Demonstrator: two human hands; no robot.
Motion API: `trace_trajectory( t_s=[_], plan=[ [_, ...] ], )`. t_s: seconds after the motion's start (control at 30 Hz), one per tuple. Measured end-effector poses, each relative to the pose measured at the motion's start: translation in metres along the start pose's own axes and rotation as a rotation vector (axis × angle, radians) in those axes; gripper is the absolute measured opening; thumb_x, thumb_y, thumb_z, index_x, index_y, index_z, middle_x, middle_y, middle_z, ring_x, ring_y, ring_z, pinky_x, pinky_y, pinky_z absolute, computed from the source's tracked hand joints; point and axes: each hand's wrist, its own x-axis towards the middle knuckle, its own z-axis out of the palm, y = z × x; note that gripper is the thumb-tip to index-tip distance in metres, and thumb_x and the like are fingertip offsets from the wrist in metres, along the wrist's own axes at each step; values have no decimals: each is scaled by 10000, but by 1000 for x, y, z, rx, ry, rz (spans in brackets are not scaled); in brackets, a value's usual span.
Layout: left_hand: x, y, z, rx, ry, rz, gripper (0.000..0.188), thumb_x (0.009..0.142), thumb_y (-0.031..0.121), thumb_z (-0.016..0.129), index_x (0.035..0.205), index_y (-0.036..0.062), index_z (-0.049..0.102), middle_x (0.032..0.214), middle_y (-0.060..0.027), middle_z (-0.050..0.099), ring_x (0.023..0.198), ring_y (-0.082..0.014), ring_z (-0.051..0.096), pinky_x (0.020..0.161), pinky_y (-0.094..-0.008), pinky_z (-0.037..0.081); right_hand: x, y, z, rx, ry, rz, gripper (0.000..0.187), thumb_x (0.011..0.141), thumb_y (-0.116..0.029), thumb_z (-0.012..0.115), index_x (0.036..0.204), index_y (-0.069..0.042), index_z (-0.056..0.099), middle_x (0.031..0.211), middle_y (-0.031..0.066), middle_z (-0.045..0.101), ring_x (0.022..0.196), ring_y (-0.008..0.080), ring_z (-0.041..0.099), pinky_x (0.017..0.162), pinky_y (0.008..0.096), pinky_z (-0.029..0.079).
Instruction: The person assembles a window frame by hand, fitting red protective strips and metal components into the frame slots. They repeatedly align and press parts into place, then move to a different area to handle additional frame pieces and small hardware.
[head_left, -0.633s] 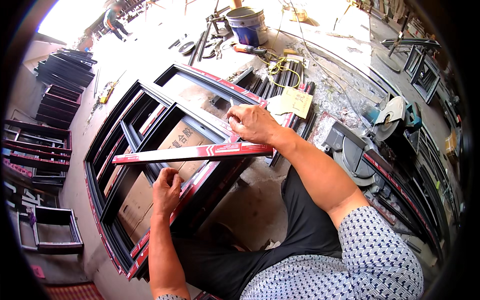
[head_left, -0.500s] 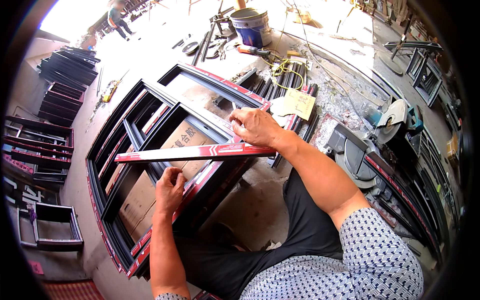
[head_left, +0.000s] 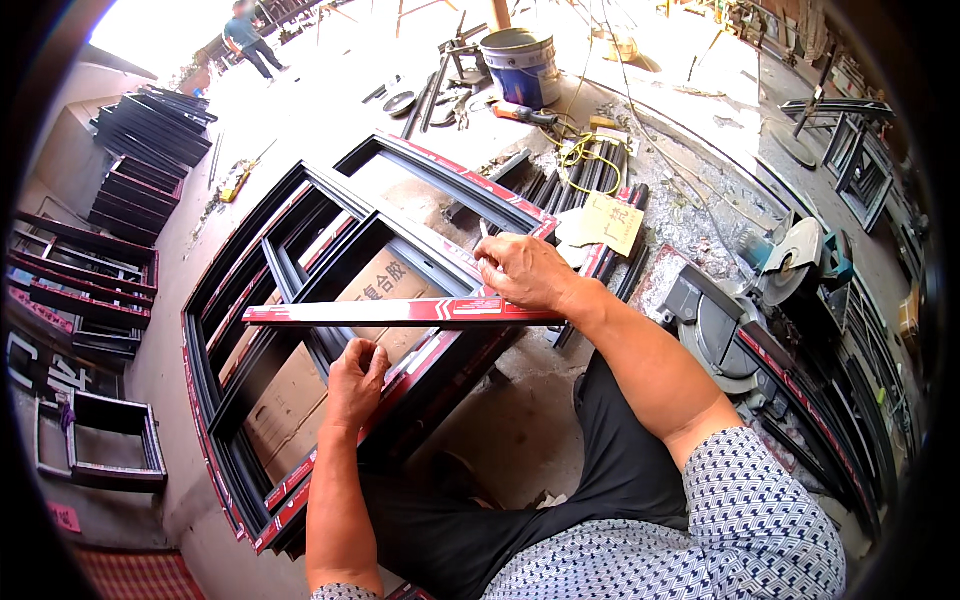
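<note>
A dark metal profile [head_left: 400, 313] with red-and-white film along its face lies across a stack of dark window frames [head_left: 365, 225]. My right hand [head_left: 525, 272] is above the profile's right end, fingers bent together. From between its fingertips a thin white stick [head_left: 483, 228] pokes up; its exact kind is too small to tell. Just below the profile's middle, my left hand [head_left: 355, 385] has thumb and fingers pinched together near the frame's edge. Whatever it pinches, if anything, does not show. Brown cardboard [head_left: 285, 405] shows through the frames' openings.
To the right stands a cutting saw [head_left: 715, 340], with metal profiles beside it. Beyond the frames are a yellow cord [head_left: 580, 155], a power tool [head_left: 522, 113], a blue-and-white bucket [head_left: 522, 70] and a cardboard piece [head_left: 612, 222]. More frames [head_left: 140, 200] line the left; a person [head_left: 250, 42] stands far off.
The whole view has shifted slightly, moving the scene right and a little down. Both hands keep nearly the same pose and place over the frames; the distant person has changed stance.
</note>
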Motion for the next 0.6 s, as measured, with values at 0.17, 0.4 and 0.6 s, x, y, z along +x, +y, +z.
trace_trajectory(
  t_s=[0.17, 0.4, 0.6],
  plan=[
    [0, 1, 1, 9, 16, 31, 170, 1039, 156, 699, 1055, -8, 659, 851, -98, 754, 768, -155, 716, 747, -316, 572, -2, -1, 2, 1, 5, -22, 249, 1029, -266, 593, 1113, -64, 713, 1040, 175, 759, 996, 403, 729, 898, 498, 571],
    [0, -2, 1, 56, 52, 60, 163, 995, 116, 717, 1081, -6, 653, 868, -116, 741, 752, -182, 706, 743, -336, 572, -3, -4, 2, -8, -14, 30, 276, 1030, -270, 597, 1154, -66, 735, 1092, 169, 763, 1013, 394, 735, 916, 491, 575],
    [-1, -1, 0, 33, 47, 52, 179, 991, 135, 719, 1079, -7, 654, 878, -139, 744, 772, -211, 723, 766, -349, 582, -4, -5, 4, -17, 28, -33, 267, 1017, -240, 636, 1147, -28, 732, 1003, 170, 742, 943, 376, 731, 848, 464, 575]
  ],
)
